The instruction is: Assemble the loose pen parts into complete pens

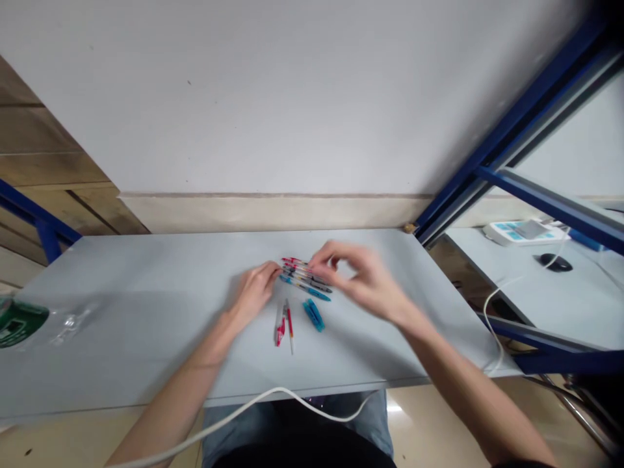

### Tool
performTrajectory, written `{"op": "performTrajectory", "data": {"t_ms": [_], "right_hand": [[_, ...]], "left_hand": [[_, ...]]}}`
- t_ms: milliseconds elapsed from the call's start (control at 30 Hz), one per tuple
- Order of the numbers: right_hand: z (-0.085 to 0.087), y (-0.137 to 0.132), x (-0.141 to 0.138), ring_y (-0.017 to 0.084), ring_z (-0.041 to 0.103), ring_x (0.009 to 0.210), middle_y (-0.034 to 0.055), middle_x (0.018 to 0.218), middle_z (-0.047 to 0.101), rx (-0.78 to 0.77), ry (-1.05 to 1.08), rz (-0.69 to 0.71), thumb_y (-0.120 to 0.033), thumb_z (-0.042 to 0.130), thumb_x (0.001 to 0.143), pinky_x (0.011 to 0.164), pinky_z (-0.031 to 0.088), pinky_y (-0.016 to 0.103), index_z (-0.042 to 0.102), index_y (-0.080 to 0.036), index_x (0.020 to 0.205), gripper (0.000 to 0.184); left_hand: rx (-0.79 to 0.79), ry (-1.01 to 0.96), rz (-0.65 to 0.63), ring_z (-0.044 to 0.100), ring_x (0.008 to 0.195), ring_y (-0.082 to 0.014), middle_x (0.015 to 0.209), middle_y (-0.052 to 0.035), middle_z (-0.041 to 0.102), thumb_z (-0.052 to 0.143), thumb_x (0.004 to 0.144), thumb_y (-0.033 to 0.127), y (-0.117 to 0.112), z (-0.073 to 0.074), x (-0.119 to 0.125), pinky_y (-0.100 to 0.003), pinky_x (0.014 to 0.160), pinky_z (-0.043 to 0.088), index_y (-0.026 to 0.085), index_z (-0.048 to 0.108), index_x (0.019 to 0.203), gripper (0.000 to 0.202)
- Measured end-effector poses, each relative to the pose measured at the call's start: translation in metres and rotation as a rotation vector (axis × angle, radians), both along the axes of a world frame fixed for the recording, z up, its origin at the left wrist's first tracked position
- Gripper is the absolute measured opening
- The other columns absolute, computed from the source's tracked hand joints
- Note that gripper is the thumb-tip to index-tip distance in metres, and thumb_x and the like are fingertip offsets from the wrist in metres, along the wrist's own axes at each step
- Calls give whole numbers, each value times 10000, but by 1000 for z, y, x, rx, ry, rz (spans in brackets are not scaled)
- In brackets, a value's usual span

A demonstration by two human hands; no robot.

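Several pens (306, 278) with red, black and blue parts lie side by side at the middle of a light grey table (146, 312). My left hand (256, 292) rests on the table with its fingers curled, fingertips touching the left ends of those pens. My right hand (361, 276) hovers just above their right ends, blurred by motion, fingers bent and apart, with nothing visible in it. Closer to me lie a red pen cap (280, 331), a thin red-and-white refill (290, 322) and two blue caps (314, 314).
A white cable (273, 396) hangs along the table's near edge. A green-printed plastic bag (19, 322) lies at the far left. A blue metal frame (511, 130) rises on the right, beside a second table with a white device (524, 232) and a black mouse (556, 262).
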State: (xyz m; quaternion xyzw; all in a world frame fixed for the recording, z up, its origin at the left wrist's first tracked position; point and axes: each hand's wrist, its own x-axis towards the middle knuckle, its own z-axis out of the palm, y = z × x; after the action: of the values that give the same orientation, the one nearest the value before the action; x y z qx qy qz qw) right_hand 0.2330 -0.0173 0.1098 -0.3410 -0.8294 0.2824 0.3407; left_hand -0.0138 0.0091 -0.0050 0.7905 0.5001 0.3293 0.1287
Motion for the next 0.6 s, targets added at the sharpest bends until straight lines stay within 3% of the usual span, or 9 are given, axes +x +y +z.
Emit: {"op": "performTrajectory", "data": {"t_ms": [133, 233, 333, 600], "right_hand": [[-64, -3, -31, 192, 609, 866, 41, 884, 673, 5, -213, 39, -179, 683, 924, 818, 491, 334, 741, -185, 923, 59], [-95, -8, -45, 224, 581, 894, 54, 893, 654, 58, -347, -14, -269, 763, 877, 808, 473, 343, 743, -191, 965, 120], [-100, -10, -50, 238, 570, 910, 60, 907, 644, 125, -433, -30, -298, 800, 843, 824, 460, 354, 733, -189, 952, 168], [-103, 0, -58, 237, 571, 896, 65, 888, 655, 169, -485, 3, -214, 776, 851, 825, 442, 352, 721, -190, 871, 63]], "left_hand": [[21, -5, 22, 634, 759, -151, 871, -19, 696, 455, 1038, 278, 3, -4, -3, -243, 729, 429, 210, 642, 927, 228], [22, 29, 21, 639, 755, -152, 878, -18, 705, 466, 1037, 290, 3, -5, -2, -244, 716, 425, 212, 643, 932, 220], [25, 71, 25, 646, 756, -158, 890, -19, 717, 467, 1036, 275, 1, -3, -2, -249, 693, 415, 214, 646, 953, 206], [34, 139, 50, 652, 750, -163, 896, -16, 722, 468, 1040, 285, -1, 2, -2, -258, 670, 398, 219, 641, 951, 205]]}}
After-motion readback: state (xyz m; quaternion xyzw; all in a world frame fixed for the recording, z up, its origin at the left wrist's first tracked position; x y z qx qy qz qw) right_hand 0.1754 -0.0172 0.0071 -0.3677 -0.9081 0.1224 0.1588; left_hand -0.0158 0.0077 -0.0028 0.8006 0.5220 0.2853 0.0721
